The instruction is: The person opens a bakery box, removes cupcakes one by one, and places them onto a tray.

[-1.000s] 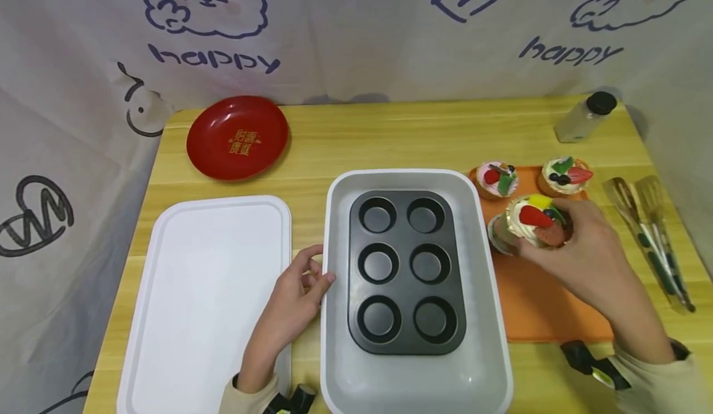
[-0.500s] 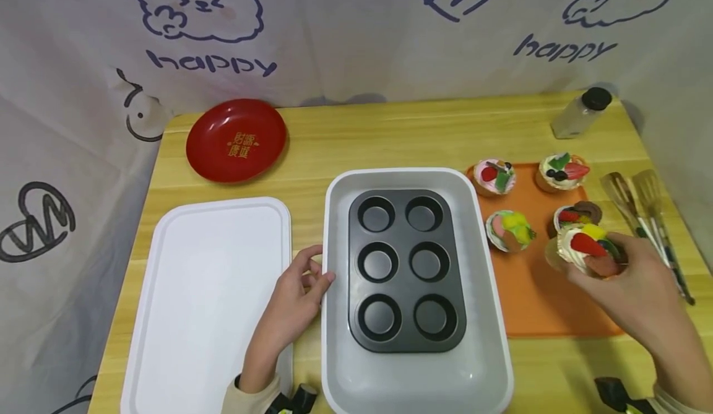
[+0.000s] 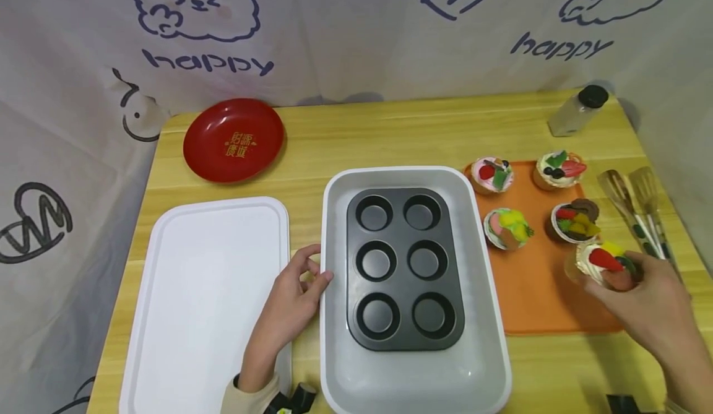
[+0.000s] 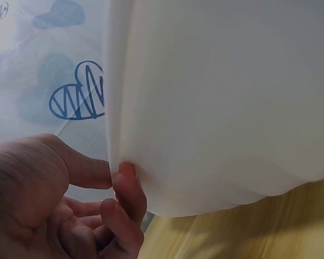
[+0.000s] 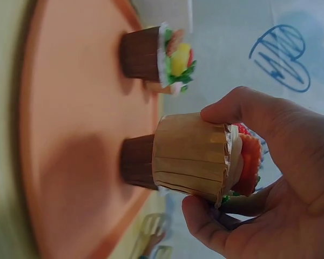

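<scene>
My right hand (image 3: 652,306) grips a cupcake (image 3: 601,265) by its sides, thumb on one side and fingers on the other. In the right wrist view this cupcake (image 5: 191,156) has a tan pleated paper cup and cream topped with fruit. It is held over the orange tray (image 3: 535,290), where several other cupcakes with fruit toppings stand, one being a chocolate cupcake (image 3: 576,221). My left hand (image 3: 295,299) pinches the left rim of a deep white tray (image 3: 412,377). A dark muffin tin (image 3: 403,265) with several round wells lies inside it.
To the left lies a flat white lid (image 3: 206,302). A red plate (image 3: 234,140) is at the back left, and a black-capped jar (image 3: 576,114) at the back right. Metal kitchen utensils (image 3: 635,210) rest beyond the orange tray's right edge.
My right hand has carried the cupcake right and toward the front, from beside the yellow-topped cupcake to in front of the chocolate one. The left hand has stayed at the rim.
</scene>
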`<state>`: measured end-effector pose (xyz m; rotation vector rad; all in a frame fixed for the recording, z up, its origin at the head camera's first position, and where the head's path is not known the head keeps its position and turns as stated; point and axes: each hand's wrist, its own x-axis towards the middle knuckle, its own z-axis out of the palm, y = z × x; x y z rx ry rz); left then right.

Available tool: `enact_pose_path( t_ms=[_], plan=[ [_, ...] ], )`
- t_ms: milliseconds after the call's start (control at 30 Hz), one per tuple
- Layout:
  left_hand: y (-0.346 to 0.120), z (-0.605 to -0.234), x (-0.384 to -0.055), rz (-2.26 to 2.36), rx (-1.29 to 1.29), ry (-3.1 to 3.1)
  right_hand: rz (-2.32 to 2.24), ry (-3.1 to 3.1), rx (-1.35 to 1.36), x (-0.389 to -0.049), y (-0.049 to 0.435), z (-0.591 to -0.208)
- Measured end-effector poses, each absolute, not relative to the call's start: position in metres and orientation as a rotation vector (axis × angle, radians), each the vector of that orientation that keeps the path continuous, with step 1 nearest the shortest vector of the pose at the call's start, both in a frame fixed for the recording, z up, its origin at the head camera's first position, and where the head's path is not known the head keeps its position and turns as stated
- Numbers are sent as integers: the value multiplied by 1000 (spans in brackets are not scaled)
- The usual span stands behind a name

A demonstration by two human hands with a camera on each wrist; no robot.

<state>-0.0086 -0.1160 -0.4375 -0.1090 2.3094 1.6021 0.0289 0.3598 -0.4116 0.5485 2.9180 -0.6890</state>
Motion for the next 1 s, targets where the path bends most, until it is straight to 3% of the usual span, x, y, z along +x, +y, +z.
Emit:
enact_pose_path(
  t_ms=[1000],
  plan=[
    [-116,-439,-8,1650,-103,2284,-657,2871,576,27,363,-444]
  ],
)
